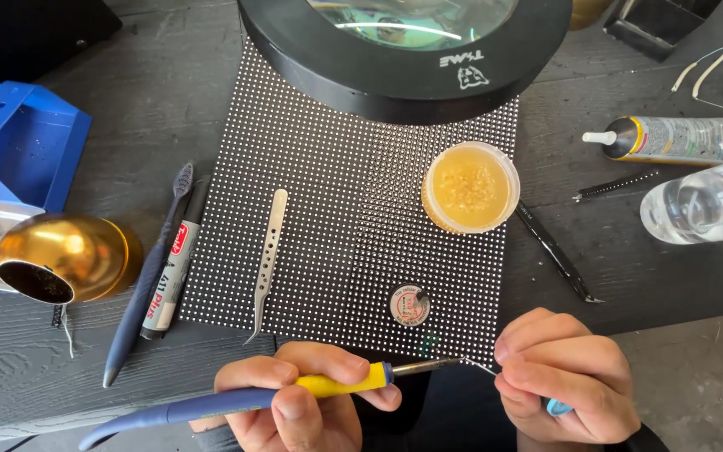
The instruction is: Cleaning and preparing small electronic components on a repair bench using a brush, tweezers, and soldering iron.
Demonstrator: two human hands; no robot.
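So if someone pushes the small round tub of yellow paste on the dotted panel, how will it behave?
The tub looks low and wide, so it would probably slide rather than tip. It has no lid, so the paste might smear if knocked. It seems small and plastic, likely light.

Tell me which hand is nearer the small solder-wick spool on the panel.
Right. The right hand sits just below and right of the spool; the left hand, gripping the soldering iron, is lower and further left.

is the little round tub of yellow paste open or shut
Open: the round tub on the dotted panel has no lid, and its grainy yellow paste shows from above.
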